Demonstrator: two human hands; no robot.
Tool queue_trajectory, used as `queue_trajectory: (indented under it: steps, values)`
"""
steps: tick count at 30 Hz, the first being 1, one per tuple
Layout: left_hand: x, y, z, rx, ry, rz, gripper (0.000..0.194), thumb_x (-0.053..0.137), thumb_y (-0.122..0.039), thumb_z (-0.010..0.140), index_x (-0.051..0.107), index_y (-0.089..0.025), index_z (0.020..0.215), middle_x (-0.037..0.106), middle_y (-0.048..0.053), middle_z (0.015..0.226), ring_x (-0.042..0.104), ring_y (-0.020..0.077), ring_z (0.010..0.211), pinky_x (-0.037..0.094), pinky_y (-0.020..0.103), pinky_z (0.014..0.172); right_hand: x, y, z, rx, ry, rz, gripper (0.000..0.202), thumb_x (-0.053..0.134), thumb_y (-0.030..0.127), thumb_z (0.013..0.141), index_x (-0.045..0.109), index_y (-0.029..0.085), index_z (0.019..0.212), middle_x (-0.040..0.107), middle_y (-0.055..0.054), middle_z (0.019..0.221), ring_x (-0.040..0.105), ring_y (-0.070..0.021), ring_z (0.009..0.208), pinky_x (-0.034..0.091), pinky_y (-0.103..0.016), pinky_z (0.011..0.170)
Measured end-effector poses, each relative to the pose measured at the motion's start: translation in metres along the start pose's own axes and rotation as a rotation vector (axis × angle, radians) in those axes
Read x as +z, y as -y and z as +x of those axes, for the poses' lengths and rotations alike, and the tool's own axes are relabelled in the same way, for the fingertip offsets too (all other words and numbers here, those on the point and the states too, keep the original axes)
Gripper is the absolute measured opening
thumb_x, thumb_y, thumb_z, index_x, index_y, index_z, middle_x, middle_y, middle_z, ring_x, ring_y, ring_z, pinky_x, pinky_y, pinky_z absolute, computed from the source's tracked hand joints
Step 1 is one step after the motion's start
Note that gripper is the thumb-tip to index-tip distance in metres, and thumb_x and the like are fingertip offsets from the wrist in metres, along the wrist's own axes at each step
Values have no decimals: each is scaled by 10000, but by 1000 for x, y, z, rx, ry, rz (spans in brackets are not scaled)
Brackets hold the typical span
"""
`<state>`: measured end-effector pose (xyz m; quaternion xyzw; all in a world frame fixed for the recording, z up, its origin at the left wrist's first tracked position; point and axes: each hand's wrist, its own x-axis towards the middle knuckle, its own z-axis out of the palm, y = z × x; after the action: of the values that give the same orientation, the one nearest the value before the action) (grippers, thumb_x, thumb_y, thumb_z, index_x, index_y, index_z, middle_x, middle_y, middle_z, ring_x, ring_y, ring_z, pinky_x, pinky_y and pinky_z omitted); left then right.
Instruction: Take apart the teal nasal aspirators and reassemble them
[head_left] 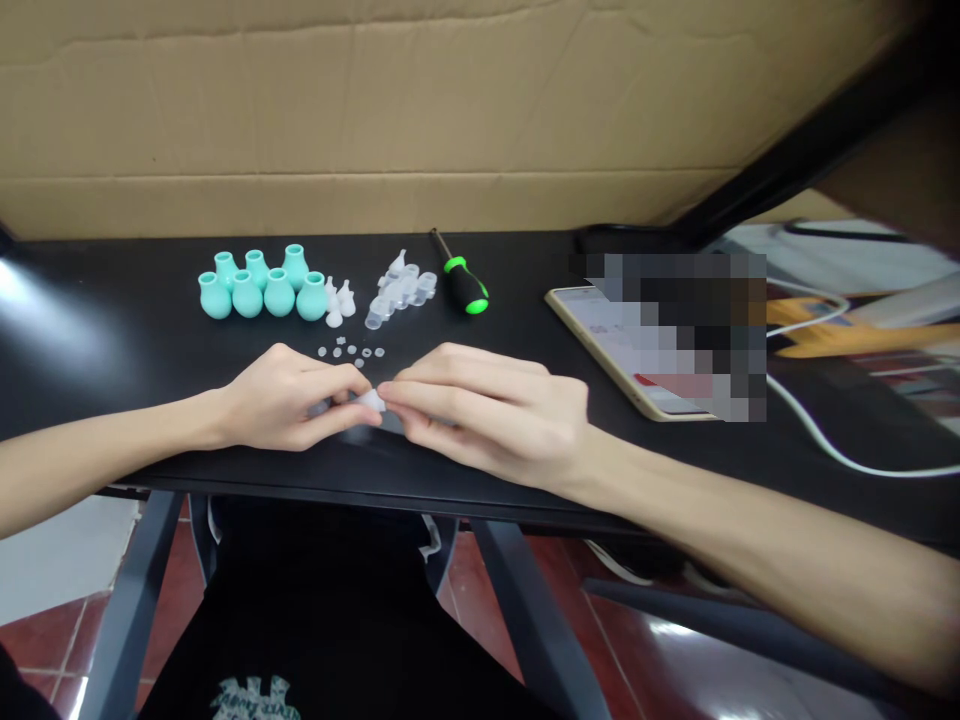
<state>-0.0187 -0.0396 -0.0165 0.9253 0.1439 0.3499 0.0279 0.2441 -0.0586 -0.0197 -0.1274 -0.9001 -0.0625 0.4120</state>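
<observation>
Low over the front of the black table, my left hand (289, 398) pinches a small white plastic piece (371, 400) between thumb and index finger. My right hand (495, 410) meets it from the right, its fingertips pressed together at the piece's end; whether they grip a second part is hidden. Just beyond the hands lie several tiny translucent rings (352, 350). Behind these stand a few white pointed nozzles (345, 298) and a heap of clear plastic caps (401, 292). Several turquoise bulbs (279, 293) stand in two rows at the left, open necks up.
A black and green screwdriver (466, 285) lies behind my right hand. To the right are a phone (600, 340), partly blurred out, a white cable (832, 455) and a yellow object (840, 325). A cardboard wall (450, 120) closes off the table's back.
</observation>
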Motion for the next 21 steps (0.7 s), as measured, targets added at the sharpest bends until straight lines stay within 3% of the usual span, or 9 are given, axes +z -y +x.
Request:
queue_trajectory:
  steps: [10, 16, 21]
  values:
    - [1, 2, 0, 14, -5, -24, 307, 629, -411, 1154, 723, -167, 993, 756, -49, 679, 671, 58, 524, 445, 183, 537, -1, 1, 1, -48, 8, -14, 237, 698, 83, 1032, 704, 158, 1258, 776, -121, 1002, 730, -199, 831, 675, -323, 738]
    - [1, 2, 0, 24, -9, -29, 253, 681, -365, 1128, 735, -157, 995, 748, -52, 670, 678, 62, 536, 439, 187, 540, -1, 1, 2, -33, 18, -41, 218, 689, 101, 1049, 685, 196, 1245, 776, -93, 998, 716, -177, 809, 667, -303, 733]
    - [-1, 0, 2, 6, 24, -26, 276, 642, -369, 1146, 741, -158, 996, 748, -51, 678, 664, 54, 528, 424, 183, 529, -1, 4, 1, -69, 33, -82, 179, 675, 84, 1056, 681, 150, 1222, 778, -108, 1001, 728, -181, 833, 658, -308, 722]
